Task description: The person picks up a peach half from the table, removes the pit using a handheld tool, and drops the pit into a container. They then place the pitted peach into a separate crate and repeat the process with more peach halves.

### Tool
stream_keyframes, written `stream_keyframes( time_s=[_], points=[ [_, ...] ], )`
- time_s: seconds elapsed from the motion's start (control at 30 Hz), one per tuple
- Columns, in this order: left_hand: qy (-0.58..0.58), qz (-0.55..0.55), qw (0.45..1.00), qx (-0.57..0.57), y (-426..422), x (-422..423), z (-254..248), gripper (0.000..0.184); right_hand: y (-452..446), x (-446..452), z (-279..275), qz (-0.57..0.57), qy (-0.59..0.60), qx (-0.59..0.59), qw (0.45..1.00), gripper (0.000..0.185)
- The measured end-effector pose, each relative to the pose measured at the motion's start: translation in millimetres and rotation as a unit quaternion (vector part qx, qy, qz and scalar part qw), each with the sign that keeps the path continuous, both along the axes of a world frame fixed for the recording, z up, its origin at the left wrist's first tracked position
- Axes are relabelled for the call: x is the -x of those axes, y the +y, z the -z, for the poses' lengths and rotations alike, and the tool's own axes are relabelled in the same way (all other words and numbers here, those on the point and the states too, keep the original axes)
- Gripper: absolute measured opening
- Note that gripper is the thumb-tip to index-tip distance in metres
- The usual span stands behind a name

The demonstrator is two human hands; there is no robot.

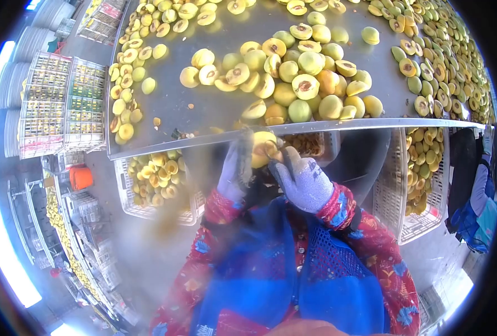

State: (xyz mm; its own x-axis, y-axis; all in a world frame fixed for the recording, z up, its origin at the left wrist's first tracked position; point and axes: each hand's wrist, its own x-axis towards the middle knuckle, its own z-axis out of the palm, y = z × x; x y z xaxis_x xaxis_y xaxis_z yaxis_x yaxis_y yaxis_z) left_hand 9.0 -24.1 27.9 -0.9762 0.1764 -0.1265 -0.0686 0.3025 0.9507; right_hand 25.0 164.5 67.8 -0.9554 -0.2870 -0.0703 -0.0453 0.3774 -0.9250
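Note:
Just off the front edge of the metal table (170, 112), my gloved left hand (235, 171) holds a yellow halved fruit (263, 149) from the left; a smear on the lens blurs this part. My gloved right hand (306, 178) is closed, with its dark fingertips against the fruit's right side. Whether a small tool is between those fingertips cannot be made out. Right behind the hands, a pile of whole and halved yellow-green fruit (310, 63) lies on the table. Below the table edge, a container of small brown pieces (303, 144) is partly hidden by the hands.
White crates of fruit stand below the table, at the left (126, 195) and right (391, 193). More halved fruit (455, 61) covers the table's right side. Stacked crates (47, 103) and an orange bucket (81, 177) are at the left. Another person's sleeve (479, 190) shows at far right.

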Motion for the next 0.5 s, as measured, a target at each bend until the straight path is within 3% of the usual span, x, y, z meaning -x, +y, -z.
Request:
stream_keyframes(
  time_s=[0.03,0.1,0.17,0.2,0.23,0.27,0.3,0.43,0.5],
  points=[
    [-0.001,0.006,1.000,0.004,3,-3,0,0.097,-2,-1,0,0.011,0.014,0.013,1.000,0.035],
    [0.125,0.031,0.986,0.104,6,-5,0,0.101,-4,-5,0,0.031,0.042,0.039,0.998,0.029],
    [0.269,0.041,0.938,0.216,12,-7,-8,0.101,-1,-3,0,-0.014,0.097,0.044,0.994,0.023],
    [0.216,0.001,0.964,0.155,17,-9,2,0.089,1,0,-1,-0.038,0.126,0.046,0.990,0.021],
    [0.167,-0.045,0.981,0.085,22,-12,13,0.078,2,4,-9,-0.025,-0.056,0.118,0.991,0.020],
    [0.123,-0.096,0.988,0.012,28,-15,23,0.066,4,8,-23,-0.011,-0.236,0.184,0.954,0.021],
    [0.060,-0.142,0.987,-0.039,29,-12,28,0.058,5,10,-31,0.005,-0.406,0.244,0.881,0.022],
    [0.038,-0.115,0.992,-0.014,28,-6,26,0.037,5,6,-29,0.009,-0.382,0.212,0.899,0.022],
    [-0.023,-0.141,0.985,-0.101,31,-5,14,0.033,2,-7,-3,0.015,-0.094,0.066,0.993,0.021]
  ],
)
